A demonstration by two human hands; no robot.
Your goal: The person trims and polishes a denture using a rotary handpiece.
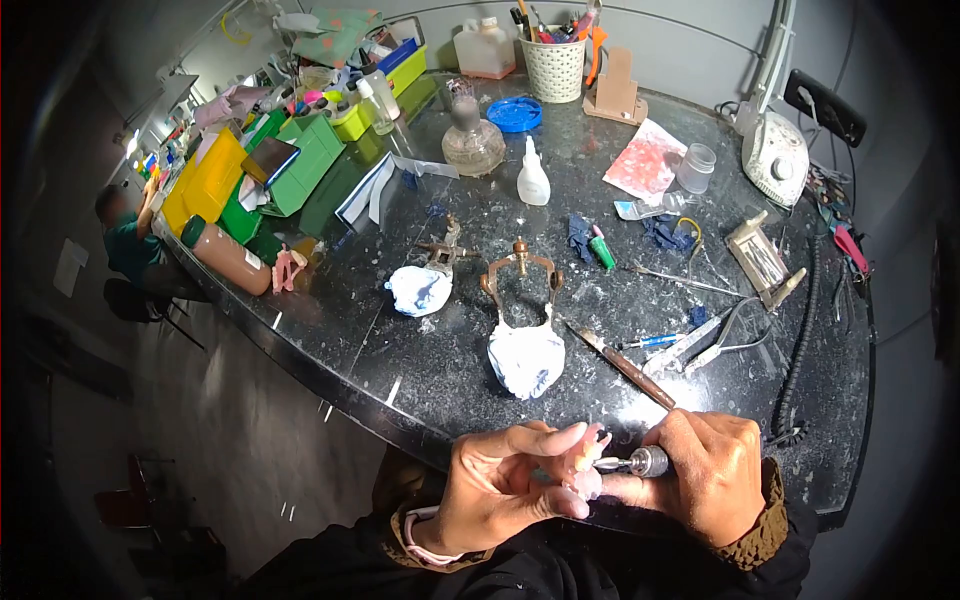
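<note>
Here, pink denture (583, 464) between left fingers (560, 440), drill (649, 461) beside

White glare on black worktop (640, 402), dim floor (225, 430) at left, fisheye-curved, blackened corners

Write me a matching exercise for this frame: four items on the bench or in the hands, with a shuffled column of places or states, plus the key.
Items
1. Rotary handpiece
2. Pink denture piece
3. Dropper bottle
4. Brown-handled tool

Places or states
A. Lying on the black bench
B. White, upright, narrow-tipped
C. Gripped in the right hand
D. Held by the left hand

Pairs: 1-C, 2-D, 3-B, 4-A
</note>
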